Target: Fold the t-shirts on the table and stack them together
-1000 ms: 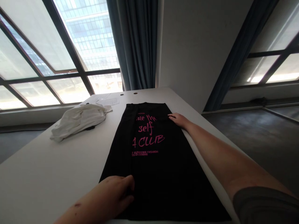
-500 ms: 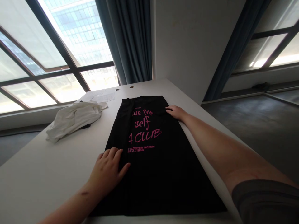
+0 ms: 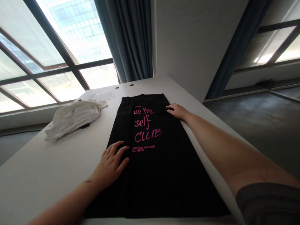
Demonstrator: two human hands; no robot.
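Centrally, a black garment lies lengthwise on the white worktop, between the two hands. Its narrower end points toward the far end of the worktop; its wide edge lies at the near edge of the worktop. A strip of plain black fabric runs along its left side, and the pink lettering breaks off at the border of this strip. The words "self" and "CLUB" are legible.

Left hand: open, palm down, fingers spread and slightly bent. It rests on the left strip, beside the lowest lines of lettering, with the fingertips directed toward the print.

Right hand: placed farther along the garment, at its right edge, near the narrower end. The fingers lie over the edge onto the fabric, and a small crease runs from them toward the lettering. The thumb is hidden, so whether the fabric is pinched cannot be determined.

Left of the garment and apart from it, a crumpled white cloth rests on the worktop, with a dark piece showing beneath its right side. Beyond the cloth lie printed papers.
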